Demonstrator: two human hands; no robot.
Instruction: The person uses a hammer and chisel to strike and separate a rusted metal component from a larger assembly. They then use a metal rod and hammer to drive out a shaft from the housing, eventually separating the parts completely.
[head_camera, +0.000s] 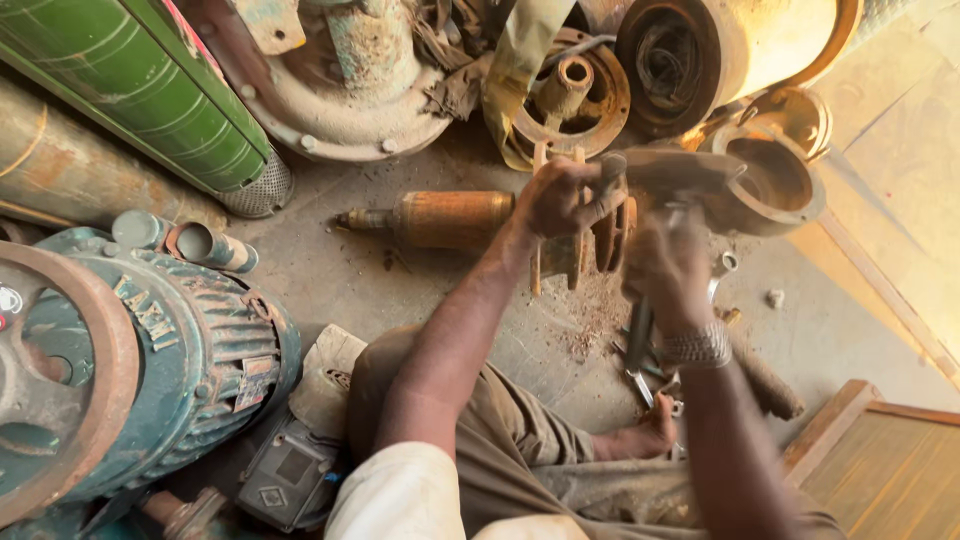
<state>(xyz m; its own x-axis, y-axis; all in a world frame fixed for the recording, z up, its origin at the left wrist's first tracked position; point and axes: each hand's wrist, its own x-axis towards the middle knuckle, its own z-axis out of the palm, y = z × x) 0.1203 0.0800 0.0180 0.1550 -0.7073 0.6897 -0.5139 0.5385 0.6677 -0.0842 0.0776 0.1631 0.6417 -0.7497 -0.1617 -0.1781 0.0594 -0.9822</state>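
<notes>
My left hand grips the top of a rusty pump part that stands on the concrete floor at the end of a rusted rotor shaft. My right hand is closed around the handle of a hammer; the hammer head is blurred just above and right of the part. A metal bracelet circles my right wrist. Rust flakes lie scattered under the part. My bare foot rests on the floor below.
A large teal electric motor fills the lower left. A green cylinder and rusty housings crowd the top. Pliers lie by my right wrist. A wooden-framed board sits at lower right.
</notes>
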